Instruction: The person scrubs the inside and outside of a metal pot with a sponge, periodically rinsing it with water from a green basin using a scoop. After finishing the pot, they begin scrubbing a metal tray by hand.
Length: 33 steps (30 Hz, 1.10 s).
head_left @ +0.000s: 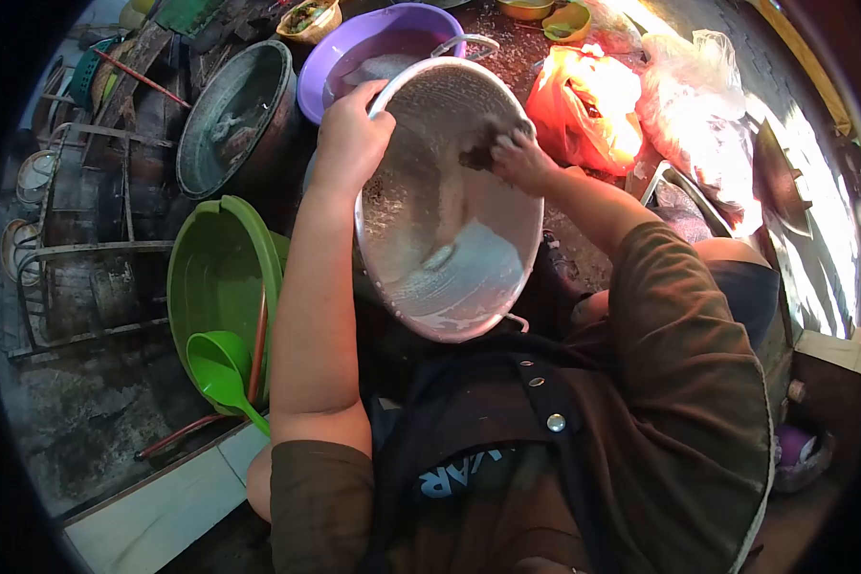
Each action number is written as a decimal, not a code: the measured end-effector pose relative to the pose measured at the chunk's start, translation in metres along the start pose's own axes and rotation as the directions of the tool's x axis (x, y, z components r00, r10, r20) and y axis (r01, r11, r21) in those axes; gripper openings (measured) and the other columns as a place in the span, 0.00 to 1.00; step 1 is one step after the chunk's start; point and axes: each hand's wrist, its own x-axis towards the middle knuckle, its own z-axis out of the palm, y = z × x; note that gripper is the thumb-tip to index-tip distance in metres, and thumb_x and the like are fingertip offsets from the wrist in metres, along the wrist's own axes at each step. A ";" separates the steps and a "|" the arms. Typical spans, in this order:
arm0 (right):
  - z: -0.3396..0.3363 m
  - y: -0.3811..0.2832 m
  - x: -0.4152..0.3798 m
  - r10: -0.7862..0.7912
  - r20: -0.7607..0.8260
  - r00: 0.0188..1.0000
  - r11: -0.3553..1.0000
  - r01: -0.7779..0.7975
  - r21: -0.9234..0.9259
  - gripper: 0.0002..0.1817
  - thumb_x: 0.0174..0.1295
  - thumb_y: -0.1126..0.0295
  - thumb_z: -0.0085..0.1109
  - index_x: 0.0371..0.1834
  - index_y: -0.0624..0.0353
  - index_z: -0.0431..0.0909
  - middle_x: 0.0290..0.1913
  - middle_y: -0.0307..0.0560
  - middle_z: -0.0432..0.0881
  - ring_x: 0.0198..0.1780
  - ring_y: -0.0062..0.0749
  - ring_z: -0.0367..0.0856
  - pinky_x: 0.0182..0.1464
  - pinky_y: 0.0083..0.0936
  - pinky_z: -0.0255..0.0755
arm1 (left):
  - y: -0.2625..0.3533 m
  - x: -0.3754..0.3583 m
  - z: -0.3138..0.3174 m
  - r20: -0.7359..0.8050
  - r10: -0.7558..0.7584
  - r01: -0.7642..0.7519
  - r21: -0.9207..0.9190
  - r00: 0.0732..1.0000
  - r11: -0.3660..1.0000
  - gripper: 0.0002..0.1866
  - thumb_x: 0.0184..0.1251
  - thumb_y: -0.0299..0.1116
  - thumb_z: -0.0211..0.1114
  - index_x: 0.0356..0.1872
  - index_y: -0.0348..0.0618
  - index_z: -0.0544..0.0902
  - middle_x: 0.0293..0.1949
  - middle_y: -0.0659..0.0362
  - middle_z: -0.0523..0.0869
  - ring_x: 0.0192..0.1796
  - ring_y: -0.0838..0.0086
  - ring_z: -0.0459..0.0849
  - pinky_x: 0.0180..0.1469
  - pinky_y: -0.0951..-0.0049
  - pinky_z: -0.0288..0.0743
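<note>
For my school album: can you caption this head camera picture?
Left hand grips a soapy metal pot while right hand scrubs inside it.

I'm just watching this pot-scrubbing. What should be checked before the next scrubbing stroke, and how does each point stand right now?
1. Left hand grips the rim of the metal pot: ok.
2. Right hand presses the dark scrubber against the inner wall: ok.
3. Pot tilted toward the person so the inside shows: ok.
4. Soapy film covers the pot's inside: ok.
5. Water ready in the purple basin behind the pot: ok.
6. Whether the pot's base rests on something: cannot tell.
</note>
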 end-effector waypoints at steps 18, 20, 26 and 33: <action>0.001 0.047 0.059 -0.157 -0.086 0.984 0.950 0.127 -0.287 0.15 0.55 0.62 0.53 0.46 0.41 0.80 0.56 0.30 0.76 0.69 0.35 0.60 0.73 0.49 0.42 | 0.003 -0.008 -0.007 0.074 0.013 -0.019 0.072 0.997 0.997 0.19 0.59 0.25 0.55 0.52 0.31 0.77 0.43 0.47 0.85 0.44 0.66 0.84 0.51 0.72 0.72; 0.011 0.048 0.070 -0.091 -0.234 0.968 0.988 0.059 -0.139 0.15 0.55 0.64 0.52 0.45 0.43 0.81 0.57 0.33 0.74 0.70 0.38 0.59 0.74 0.44 0.44 | -0.003 -0.008 -0.009 0.046 0.015 -0.017 0.042 0.999 0.999 0.18 0.59 0.25 0.55 0.52 0.31 0.77 0.43 0.46 0.84 0.44 0.66 0.84 0.50 0.72 0.73; -0.053 -0.110 0.009 -0.024 0.482 0.876 0.907 -0.184 0.379 0.24 0.60 0.54 0.45 0.60 0.41 0.72 0.60 0.41 0.72 0.66 0.36 0.64 0.65 0.45 0.54 | 0.000 -0.004 0.003 -0.028 0.035 -0.034 0.032 0.999 0.999 0.17 0.57 0.27 0.55 0.49 0.38 0.80 0.41 0.42 0.83 0.46 0.51 0.82 0.49 0.61 0.73; -0.034 -0.177 0.002 -0.249 0.238 0.939 0.359 -0.139 0.923 0.27 0.51 0.59 0.56 0.59 0.42 0.73 0.61 0.45 0.72 0.65 0.44 0.66 0.68 0.40 0.55 | 0.004 -0.005 -0.004 0.004 0.019 -0.019 0.015 1.000 1.000 0.16 0.57 0.26 0.57 0.48 0.37 0.80 0.40 0.43 0.83 0.45 0.50 0.82 0.49 0.61 0.73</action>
